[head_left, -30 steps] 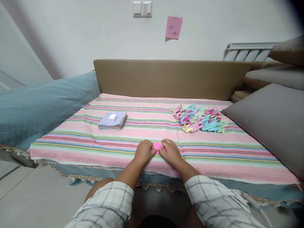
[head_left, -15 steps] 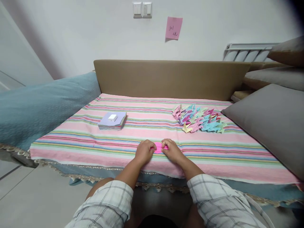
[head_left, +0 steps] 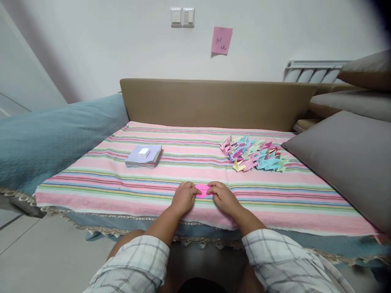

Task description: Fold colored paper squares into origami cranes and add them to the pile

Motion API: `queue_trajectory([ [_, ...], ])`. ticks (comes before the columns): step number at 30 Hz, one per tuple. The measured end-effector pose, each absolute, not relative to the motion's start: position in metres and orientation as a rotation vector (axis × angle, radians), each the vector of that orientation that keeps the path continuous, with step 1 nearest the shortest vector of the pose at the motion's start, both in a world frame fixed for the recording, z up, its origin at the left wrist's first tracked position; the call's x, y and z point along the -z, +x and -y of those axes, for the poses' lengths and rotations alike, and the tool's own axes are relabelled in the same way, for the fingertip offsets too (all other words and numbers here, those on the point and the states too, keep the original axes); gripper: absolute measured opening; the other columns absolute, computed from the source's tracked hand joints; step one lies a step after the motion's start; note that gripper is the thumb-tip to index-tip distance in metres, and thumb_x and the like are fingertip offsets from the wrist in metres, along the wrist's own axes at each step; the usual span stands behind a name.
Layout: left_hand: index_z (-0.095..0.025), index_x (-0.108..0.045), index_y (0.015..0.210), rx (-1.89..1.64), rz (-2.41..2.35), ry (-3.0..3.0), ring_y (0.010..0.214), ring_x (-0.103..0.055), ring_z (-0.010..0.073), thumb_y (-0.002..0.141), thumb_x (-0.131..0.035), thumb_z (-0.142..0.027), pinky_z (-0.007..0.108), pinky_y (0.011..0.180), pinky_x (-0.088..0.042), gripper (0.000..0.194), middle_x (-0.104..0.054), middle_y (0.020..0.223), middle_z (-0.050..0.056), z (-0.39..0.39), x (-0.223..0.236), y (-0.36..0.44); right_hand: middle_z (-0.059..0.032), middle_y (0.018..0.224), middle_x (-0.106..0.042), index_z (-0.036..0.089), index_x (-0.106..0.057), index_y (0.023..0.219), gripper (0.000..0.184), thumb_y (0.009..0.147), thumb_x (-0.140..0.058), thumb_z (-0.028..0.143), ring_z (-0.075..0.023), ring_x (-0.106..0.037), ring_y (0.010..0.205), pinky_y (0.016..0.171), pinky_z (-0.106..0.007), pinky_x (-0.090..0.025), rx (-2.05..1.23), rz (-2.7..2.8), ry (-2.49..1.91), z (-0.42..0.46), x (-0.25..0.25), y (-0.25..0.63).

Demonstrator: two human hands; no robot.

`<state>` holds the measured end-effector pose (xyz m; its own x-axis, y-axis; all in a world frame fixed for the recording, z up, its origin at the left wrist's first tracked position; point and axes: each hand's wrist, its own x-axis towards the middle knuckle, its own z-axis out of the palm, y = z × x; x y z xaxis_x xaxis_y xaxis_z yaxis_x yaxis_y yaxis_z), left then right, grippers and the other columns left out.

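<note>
A small bright pink piece of folded paper (head_left: 202,190) lies over the striped cloth (head_left: 100,195) near the front edge of the seat. My left hand (head_left: 184,197) pinches its left end between thumb and fingers. At the opposite end my right hand (head_left: 223,197) grips the paper in the same way. A crease line runs across the middle of the paper, and its two ends are hidden under my fingers.
Folded paper cranes (head_left: 253,154) in several colours lie in a group at the right. A stack of square paper (head_left: 143,156) with a small white block (head_left: 144,152) on top sits at the left. Grey cushions (head_left: 345,162) lean at the right end.
Both hands stay at the pink paper, with their fingers slightly shifted and straighter over its ends. The whole view has tipped a little, so the wall sits lower in it.
</note>
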<state>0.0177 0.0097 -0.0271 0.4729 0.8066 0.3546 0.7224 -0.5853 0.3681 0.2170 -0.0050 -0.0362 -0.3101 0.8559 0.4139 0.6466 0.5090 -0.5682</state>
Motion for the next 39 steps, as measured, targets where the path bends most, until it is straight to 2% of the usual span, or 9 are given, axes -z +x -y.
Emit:
queue_trajectory([
  [8, -0.026, -0.071, 0.095, -0.823, -1.221, 2.634, 0.088, -0.055, 0.0187, 0.077, -0.049, -0.005, 0.033, 0.079, -0.044, 0.035, -0.065, 0.093, 0.004, -0.004, 0.029, 0.01, -0.0089, 0.116, -0.058, 0.021, -0.07, 0.094, 0.036, 0.072, -0.046, 0.004, -0.0216, -0.05, 0.109, 0.094, -0.039, -0.041, -0.309, 2.141, -1.233, 0.008, 0.033, 0.217],
  [12, -0.024, -0.071, 0.093, -0.833, -1.199, 2.68, 0.09, -0.057, 0.0194, 0.075, -0.048, -0.004, 0.036, 0.081, -0.045, 0.035, -0.065, 0.098, 0.005, -0.002, 0.031, 0.006, -0.0071, 0.124, -0.053, 0.025, -0.068, 0.101, 0.041, 0.073, -0.047, 0.005, -0.0224, -0.044, 0.116, 0.098, -0.042, -0.037, -0.291, 2.205, -1.215, 0.009, 0.032, 0.213],
  [17, -0.02, -0.067, 0.095, -0.843, -1.196, 2.597, 0.093, -0.058, 0.0186, 0.069, -0.045, 0.001, 0.036, 0.086, -0.047, 0.04, -0.067, 0.099, 0.005, -0.001, 0.028, 0.0, -0.0063, 0.125, -0.053, 0.028, -0.068, 0.102, 0.041, 0.075, -0.047, 0.007, -0.0228, -0.045, 0.116, 0.098, -0.044, -0.036, -0.354, 2.197, -1.295, 0.007, 0.035, 0.212],
  [21, -0.021, -0.067, 0.099, -0.824, -1.162, 2.673, 0.095, -0.058, 0.0196, 0.075, -0.046, -0.004, 0.037, 0.086, -0.047, 0.036, -0.066, 0.103, 0.006, 0.002, 0.027, -0.001, -0.0059, 0.124, -0.054, 0.027, -0.069, 0.099, 0.037, 0.075, -0.048, 0.009, -0.023, -0.045, 0.115, 0.097, -0.044, -0.036, -0.411, 2.164, -1.296, 0.006, 0.033, 0.212],
  [28, -0.02, -0.069, 0.098, -0.832, -1.156, 2.754, 0.094, -0.056, 0.0204, 0.078, -0.049, -0.008, 0.037, 0.083, -0.048, 0.03, -0.065, 0.103, 0.008, 0.002, 0.032, -0.001, -0.0073, 0.115, -0.059, 0.022, -0.068, 0.08, 0.011, 0.075, -0.059, 0.023, -0.0224, -0.051, 0.108, 0.095, -0.04, -0.038, -0.503, 2.027, -1.309, 0.005, 0.03, 0.211],
  [33, -0.02, -0.068, 0.099, -0.822, -1.192, 2.771, 0.092, -0.055, 0.0198, 0.08, -0.049, -0.009, 0.036, 0.083, -0.046, 0.029, -0.064, 0.104, 0.008, 0.005, 0.031, 0.001, -0.0079, 0.113, -0.06, 0.021, -0.067, 0.076, 0.009, 0.076, -0.058, 0.021, -0.0225, -0.051, 0.107, 0.094, -0.04, -0.037, -0.476, 2.027, -1.344, 0.004, 0.029, 0.207],
  [39, -0.025, -0.059, 0.115, -0.656, -1.249, 2.874, 0.096, -0.051, 0.0197, 0.086, -0.05, -0.018, 0.035, 0.085, -0.042, 0.031, -0.06, 0.11, 0.007, 0.01, 0.029, 0.005, -0.0083, 0.111, -0.061, 0.019, -0.066, 0.072, 0.009, 0.075, -0.058, 0.021, -0.0229, -0.052, 0.105, 0.093, -0.041, -0.038, -0.432, 2.018, -1.383, 0.004, 0.028, 0.204],
])
